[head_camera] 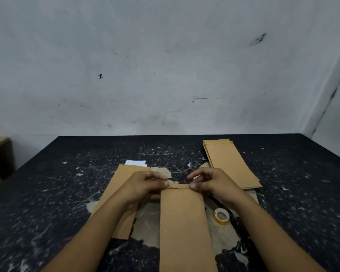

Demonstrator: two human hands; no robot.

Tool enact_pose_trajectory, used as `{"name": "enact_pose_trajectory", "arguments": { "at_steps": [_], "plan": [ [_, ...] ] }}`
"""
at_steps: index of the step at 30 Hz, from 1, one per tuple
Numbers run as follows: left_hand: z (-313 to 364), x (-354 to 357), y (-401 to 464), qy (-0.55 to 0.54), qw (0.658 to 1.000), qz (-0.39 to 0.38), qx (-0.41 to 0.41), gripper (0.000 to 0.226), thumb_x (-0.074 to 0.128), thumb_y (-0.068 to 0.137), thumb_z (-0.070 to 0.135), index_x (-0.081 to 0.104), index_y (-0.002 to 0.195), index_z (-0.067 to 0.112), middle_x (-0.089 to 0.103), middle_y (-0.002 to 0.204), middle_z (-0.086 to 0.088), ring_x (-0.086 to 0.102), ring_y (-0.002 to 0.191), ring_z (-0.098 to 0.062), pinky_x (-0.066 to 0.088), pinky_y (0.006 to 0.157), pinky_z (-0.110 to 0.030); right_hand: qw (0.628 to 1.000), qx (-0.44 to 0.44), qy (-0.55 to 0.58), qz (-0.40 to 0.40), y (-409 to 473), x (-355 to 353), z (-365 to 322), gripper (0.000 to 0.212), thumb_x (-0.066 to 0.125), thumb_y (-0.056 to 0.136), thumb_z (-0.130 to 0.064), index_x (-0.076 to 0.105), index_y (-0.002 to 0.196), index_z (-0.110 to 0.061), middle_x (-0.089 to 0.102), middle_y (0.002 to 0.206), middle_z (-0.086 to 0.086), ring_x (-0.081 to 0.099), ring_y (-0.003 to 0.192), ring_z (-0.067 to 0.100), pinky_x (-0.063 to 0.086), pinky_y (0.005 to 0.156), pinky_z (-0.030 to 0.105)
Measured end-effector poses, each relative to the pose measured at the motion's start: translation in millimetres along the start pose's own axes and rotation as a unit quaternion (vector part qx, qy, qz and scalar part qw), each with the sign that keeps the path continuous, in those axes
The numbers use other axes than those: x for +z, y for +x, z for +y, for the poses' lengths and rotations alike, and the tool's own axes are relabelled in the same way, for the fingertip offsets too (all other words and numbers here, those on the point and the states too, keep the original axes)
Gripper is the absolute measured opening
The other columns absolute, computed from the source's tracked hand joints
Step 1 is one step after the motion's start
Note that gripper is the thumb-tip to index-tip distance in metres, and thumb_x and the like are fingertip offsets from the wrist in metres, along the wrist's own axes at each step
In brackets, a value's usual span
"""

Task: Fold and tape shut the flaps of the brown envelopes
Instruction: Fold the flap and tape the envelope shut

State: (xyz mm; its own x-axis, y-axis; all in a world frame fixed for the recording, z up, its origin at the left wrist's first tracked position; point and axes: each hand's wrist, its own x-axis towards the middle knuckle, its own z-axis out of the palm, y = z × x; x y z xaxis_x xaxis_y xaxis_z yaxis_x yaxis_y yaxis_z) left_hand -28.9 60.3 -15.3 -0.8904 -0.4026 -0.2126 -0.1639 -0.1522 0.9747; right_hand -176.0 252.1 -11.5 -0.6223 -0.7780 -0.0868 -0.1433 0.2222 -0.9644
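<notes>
The brown envelope (pixel 183 222) lies lengthwise between both wrists, its flap (pixel 180 186) pinched at either corner by left hand (pixel 145 186) and right hand (pixel 209 183): folding underway. Taping seemingly follows; the tape roll (pixel 221 215) sits under the right wrist.

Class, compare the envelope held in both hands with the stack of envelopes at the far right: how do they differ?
The held envelope is single, pinched at its top edge by the left hand and right hand; the stack holds several, untouched. The held envelope lies near and central; the stack lies farther right. Both are brown, long and narrow.
</notes>
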Motion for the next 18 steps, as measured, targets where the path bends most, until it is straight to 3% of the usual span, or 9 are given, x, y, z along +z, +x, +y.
{"name": "enact_pose_trajectory", "arguments": {
  "at_steps": [3,6,12,18],
  "plan": [
    [-1.4,-2.7,0.1,0.042,0.999,0.0,0.029,0.027,0.074,0.08,-0.009,0.068,0.104,-0.001,0.068,0.073,-0.009,0.066,0.068,-0.015,0.058,0.062,-0.028,1.0,0.021,0.012,-0.006,0.6,0.1,-0.9,0.023,0.077,0.08,0.006,0.074,0.1,-0.006,0.072,0.077,0.001,0.068,0.072,0.008,0.05,0.061,0.016],
    [0.6,-2.9,-2.1,0.071,0.996,-0.006,0.048,0.025,0.074,0.08,-0.008,0.07,0.104,0.0,0.07,0.074,-0.007,0.066,0.069,-0.014,0.058,0.064,-0.027,0.999,0.042,0.023,-0.001,0.8,2.1,-1.5,0.016,0.08,0.081,-0.006,0.077,0.097,-0.004,0.073,0.078,-0.001,0.066,0.07,0.005,0.049,0.06,0.017],
    [0.0,-1.6,-1.2,0.139,0.988,0.006,0.067,0.013,0.072,0.088,0.004,0.077,0.097,0.011,0.075,0.084,-0.004,0.065,0.07,-0.013,0.055,0.067,-0.026,0.998,0.003,-0.059,0.03,3.4,2.0,2.9,0.007,0.082,0.082,-0.011,0.081,0.088,-0.012,0.078,0.085,0.002,0.07,0.083,0.013,0.055,0.079,0.027],
    [-1.8,2.4,-1.5,0.199,0.976,0.005,0.086,0.015,0.079,0.082,0.011,0.078,0.097,0.014,0.076,0.085,-0.006,0.069,0.077,-0.006,0.054,0.073,-0.019,0.992,-0.013,-0.127,0.023,6.8,5.5,5.1,0.014,0.084,0.078,-0.008,0.079,0.088,-0.016,0.076,0.084,0.007,0.07,0.08,0.014,0.057,0.082,0.032]
  ]
}}
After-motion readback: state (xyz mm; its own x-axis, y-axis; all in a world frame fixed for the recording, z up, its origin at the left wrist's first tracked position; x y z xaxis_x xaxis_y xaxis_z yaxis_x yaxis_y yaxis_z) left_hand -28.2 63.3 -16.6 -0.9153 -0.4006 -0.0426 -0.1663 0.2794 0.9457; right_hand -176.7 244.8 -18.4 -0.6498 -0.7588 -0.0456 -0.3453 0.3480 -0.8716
